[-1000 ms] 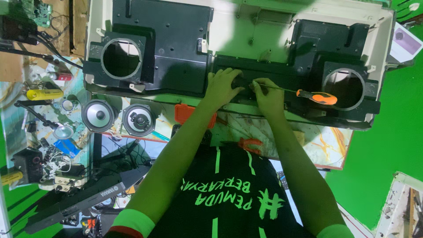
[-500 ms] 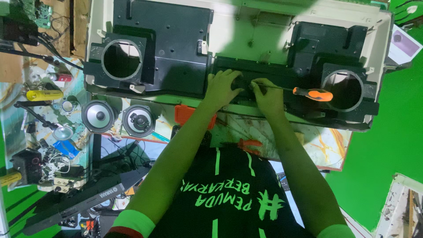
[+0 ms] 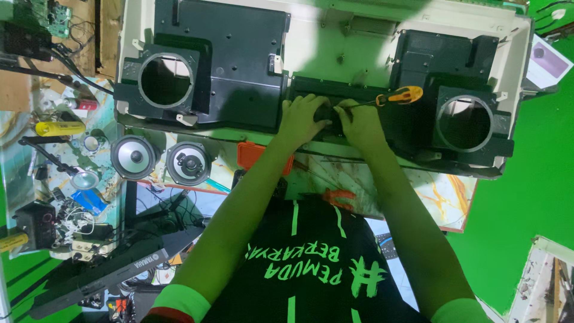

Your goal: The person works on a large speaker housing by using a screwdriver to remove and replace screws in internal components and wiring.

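A cream housing (image 3: 335, 36) lies on the bench with black speaker frames on it, a round hole at the left (image 3: 165, 81) and one at the right (image 3: 464, 123). My left hand (image 3: 304, 116) has its fingers curled on the black middle panel (image 3: 311, 87) between them. Right beside it, almost touching, my right hand (image 3: 359, 122) grips the thin shaft of a screwdriver (image 3: 399, 96). The screwdriver's orange and yellow handle sticks out up and to the right. The tip is hidden under my fingers.
Two loose round speakers (image 3: 133, 157) (image 3: 188, 162) sit below the housing's left end. A yellow tube (image 3: 60, 128), wires and small parts clutter the left edge. An orange box (image 3: 251, 154) and orange-handled pliers (image 3: 338, 196) lie near my chest. Green floor (image 3: 526, 197) lies to the right.
The screwdriver handle has swung from lying level out to the right to pointing up and closer to my right hand. Both hands have drawn together on the middle panel.
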